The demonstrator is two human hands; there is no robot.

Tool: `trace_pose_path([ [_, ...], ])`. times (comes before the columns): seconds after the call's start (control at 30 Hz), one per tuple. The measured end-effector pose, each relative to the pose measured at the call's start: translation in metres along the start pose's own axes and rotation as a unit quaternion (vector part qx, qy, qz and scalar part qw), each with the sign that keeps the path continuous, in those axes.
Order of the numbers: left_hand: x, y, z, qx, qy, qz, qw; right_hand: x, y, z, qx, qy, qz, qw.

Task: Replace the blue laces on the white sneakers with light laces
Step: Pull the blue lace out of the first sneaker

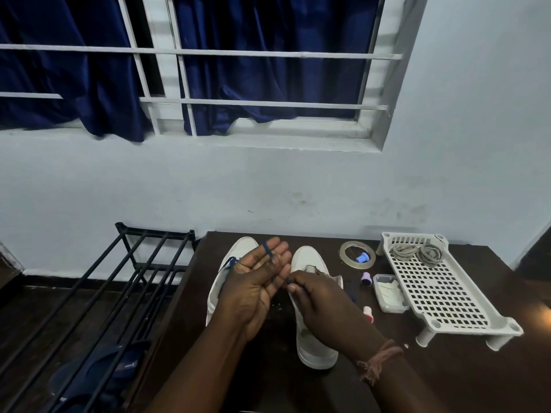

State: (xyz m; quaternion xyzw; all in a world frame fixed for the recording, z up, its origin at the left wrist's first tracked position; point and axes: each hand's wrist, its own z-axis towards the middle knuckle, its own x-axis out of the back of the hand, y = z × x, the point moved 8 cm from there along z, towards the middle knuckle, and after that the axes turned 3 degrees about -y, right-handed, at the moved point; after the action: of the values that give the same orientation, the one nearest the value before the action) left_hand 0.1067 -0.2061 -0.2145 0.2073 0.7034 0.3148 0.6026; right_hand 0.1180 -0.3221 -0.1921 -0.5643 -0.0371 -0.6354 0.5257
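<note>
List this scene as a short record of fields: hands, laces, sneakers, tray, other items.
left hand: open, palm up, blue lace looped round a finger
right hand: pinches the blue lace
left sneaker: blue lace still in it
right sneaker: no blue lace visible in it
light laces: two coils in the white tray
other items: tape roll, small clear box

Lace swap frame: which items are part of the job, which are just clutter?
Job: left sneaker; right sneaker; blue lace, wound on left hand, pinched by right hand; light laces in white tray.

Clutter: tape roll; small lidded box; black rack.
</note>
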Motion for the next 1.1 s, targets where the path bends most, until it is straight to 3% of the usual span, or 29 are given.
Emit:
trace_pose_path([
  [0.17,0.014,0.004,0.008,-0.045,0.016,0.020,0.999,-0.014,-0.002,-0.003,0.007,-0.069,-0.034,0.997],
  [0.27,0.012,0.002,0.007,-0.037,0.004,0.120,0.992,-0.002,-0.008,-0.002,0.024,-0.041,-0.043,0.998],
  [0.4,-0.001,-0.003,0.005,-0.055,-0.054,0.337,0.938,0.024,-0.016,0.001,0.039,0.032,-0.066,0.997],
  [0.47,-0.007,-0.008,0.006,-0.055,-0.097,0.394,0.912,0.035,-0.010,0.002,0.027,0.063,-0.089,0.994],
  [0.67,-0.013,-0.024,0.003,0.043,-0.167,0.311,0.935,0.059,0.002,0.003,-0.003,0.129,-0.058,0.990],
  [0.83,-0.020,-0.026,-0.004,0.078,-0.214,0.243,0.943,0.060,0.010,0.004,-0.058,0.153,0.072,0.984],
  [0.97,-0.019,-0.026,-0.006,0.088,-0.210,0.217,0.949,0.052,0.028,0.003,-0.111,0.160,0.125,0.973],
  [1.1,-0.021,-0.019,-0.002,0.074,-0.170,0.115,0.976,0.036,0.039,0.003,-0.130,0.126,0.126,0.976],
])
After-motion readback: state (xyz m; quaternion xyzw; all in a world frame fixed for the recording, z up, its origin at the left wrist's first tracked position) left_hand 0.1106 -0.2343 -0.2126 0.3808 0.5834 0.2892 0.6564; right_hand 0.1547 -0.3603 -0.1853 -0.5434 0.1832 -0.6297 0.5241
